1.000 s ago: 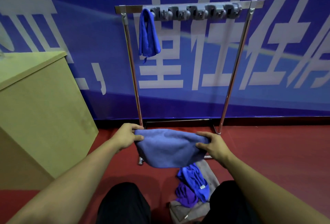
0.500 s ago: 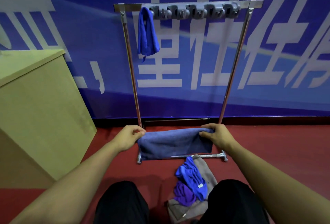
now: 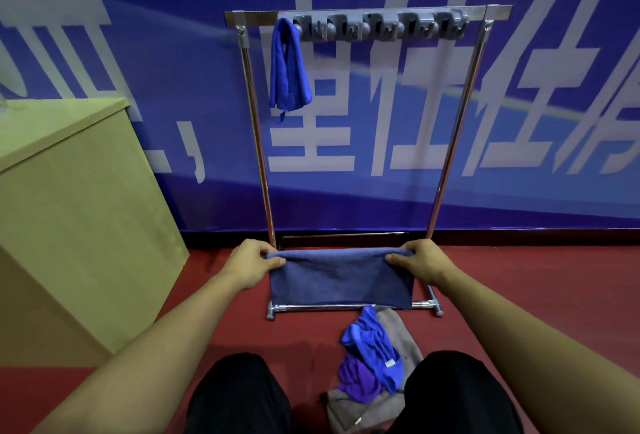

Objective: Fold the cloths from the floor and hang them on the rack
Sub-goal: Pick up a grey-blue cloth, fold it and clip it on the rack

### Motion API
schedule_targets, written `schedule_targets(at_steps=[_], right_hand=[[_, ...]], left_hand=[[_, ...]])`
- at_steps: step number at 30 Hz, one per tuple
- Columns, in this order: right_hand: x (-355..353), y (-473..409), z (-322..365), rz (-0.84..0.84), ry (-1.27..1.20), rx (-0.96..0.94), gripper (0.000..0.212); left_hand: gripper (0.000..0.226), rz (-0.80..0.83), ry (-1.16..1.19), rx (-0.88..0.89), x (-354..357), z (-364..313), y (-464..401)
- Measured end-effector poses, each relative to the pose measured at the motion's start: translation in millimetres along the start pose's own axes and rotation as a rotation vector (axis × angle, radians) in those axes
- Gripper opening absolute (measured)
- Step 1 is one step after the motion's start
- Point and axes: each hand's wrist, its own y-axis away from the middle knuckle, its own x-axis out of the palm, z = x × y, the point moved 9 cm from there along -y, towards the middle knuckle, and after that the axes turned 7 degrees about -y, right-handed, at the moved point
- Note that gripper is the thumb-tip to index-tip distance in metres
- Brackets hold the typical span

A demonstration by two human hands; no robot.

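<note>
Left hand (image 3: 250,262) and right hand (image 3: 423,259) each pinch an upper corner of the grey-blue cloth (image 3: 341,279), thumbs on the near face, fingers curled over the top edge. Cloth hangs folded and taut between them, top edge level, lower edge just above the rack (image 3: 353,307) base bar (right bottom corner sags slightly lower). Bare red floor (image 3: 536,295) lies either side of the rack's feet. A bright blue cloth (image 3: 287,66) hangs at the left end of the top rail; grey clips (image 3: 381,27) line the rest. Cloth pile (image 3: 375,354) lies between the knees. Yellow cabinet (image 3: 76,212) stands left.
</note>
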Motion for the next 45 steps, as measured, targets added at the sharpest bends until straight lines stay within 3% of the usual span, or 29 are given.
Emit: schedule_targets(at_steps=[6, 9, 17, 23, 26, 29, 33, 36, 42, 45], right_hand=[[-1, 12, 3, -0.015, -0.274, 0.002, 0.041], [-1, 18, 9, -0.053, -0.411, -0.035, 0.030], [-7, 20, 18, -0.196, -0.393, -0.076, 0.021], [0, 7, -10, -0.211, -0.575, 0.044, 0.055], [5, 14, -15, -0.257, -0.548, 0.017, 0.034], [17, 26, -16, -0.292, -0.517, -0.040, 0.005], [41, 38, -25, -0.276, -0.501, -0.034, 0.010], [50, 43, -32, -0.254, -0.449, -0.034, 0.015], [41, 41, -23, -0.202, -0.354, -0.067, 0.041], [31, 44, -17, -0.206, -0.300, -0.109, 0.051]], left_hand=[[0.014, -0.050, 0.370, -0.122, -2, 10, 4], [0.013, -0.042, 0.513, -0.141, 1, 10, 8], [0.029, -0.163, 0.379, -0.056, -7, 1, 9], [0.029, -0.229, 0.497, -0.178, -1, 7, 16], [0.026, -0.169, 0.660, -0.204, 20, 10, 26], [0.016, -0.166, 0.639, -0.157, 43, 14, 33], [0.018, -0.259, 0.605, -0.106, 61, 14, 43], [0.020, -0.242, 0.616, -0.123, 75, 22, 46], [0.063, -0.161, 0.586, -0.080, 80, 35, 41], [0.061, -0.163, 0.647, -0.039, 74, 37, 45]])
